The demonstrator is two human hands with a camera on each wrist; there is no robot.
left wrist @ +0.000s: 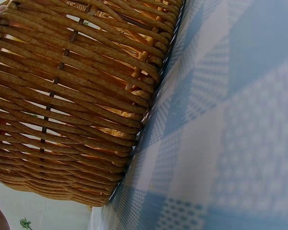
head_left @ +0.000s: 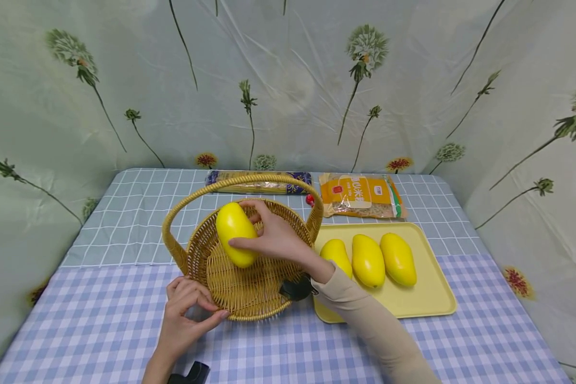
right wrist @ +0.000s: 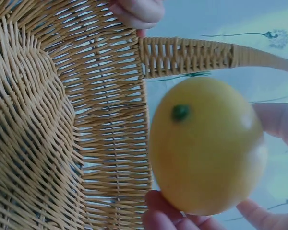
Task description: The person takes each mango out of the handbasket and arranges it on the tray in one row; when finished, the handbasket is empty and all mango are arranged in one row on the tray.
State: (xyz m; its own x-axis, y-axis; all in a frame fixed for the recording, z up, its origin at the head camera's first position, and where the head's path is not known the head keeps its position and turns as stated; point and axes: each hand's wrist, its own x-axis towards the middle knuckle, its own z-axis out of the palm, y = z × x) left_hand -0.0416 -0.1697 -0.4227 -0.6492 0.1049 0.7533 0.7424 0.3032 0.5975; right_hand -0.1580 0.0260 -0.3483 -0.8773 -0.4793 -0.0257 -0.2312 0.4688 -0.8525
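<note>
My right hand [head_left: 278, 234] holds a yellow mango [head_left: 235, 232] over the wicker basket [head_left: 245, 293], thumb on its near side and fingers round the far side. In the right wrist view the mango [right wrist: 206, 148] shows a small green stem spot, level with the basket's rim. My left hand [head_left: 187, 312] grips the basket's rim at the front left, below the foot of its arched handle [head_left: 249, 178]. The left wrist view shows the woven side [left wrist: 62, 105] close up, with parts of the left hand at the picture's edge. The basket's visible floor holds nothing.
Right of the basket, a yellow tray [head_left: 432, 298] bears three mangoes [head_left: 368, 261], one partly behind my right arm. Behind stand a packet of noodles [head_left: 293, 184] and an orange bag of grain [head_left: 362, 196]. A small red thing [head_left: 309, 199] lies beside the handle. Checked cloth [head_left: 101, 320] covers the table.
</note>
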